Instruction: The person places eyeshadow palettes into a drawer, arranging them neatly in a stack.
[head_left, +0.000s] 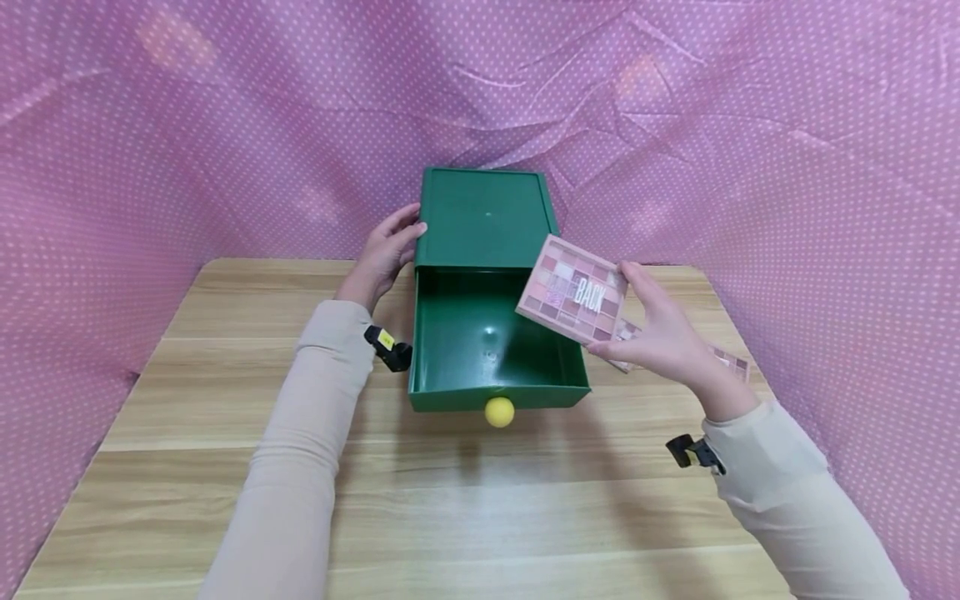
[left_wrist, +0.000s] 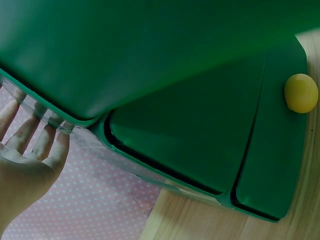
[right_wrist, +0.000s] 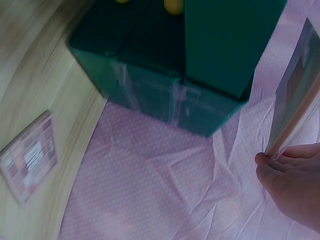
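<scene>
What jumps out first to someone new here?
The green drawer box mid-table, its drawer pulled out with a yellow knob in front. The right hand holds a pink eyeshadow palette over the drawer's right edge; the left hand rests flat against the box's left side.

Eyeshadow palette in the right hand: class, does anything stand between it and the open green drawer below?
Nothing visible does. The eyeshadow palette, pinched by the right hand, hangs over the right wall of the open drawer, whose inside shows bare. The left hand rests on the cabinet side, clear of the opening.
</scene>
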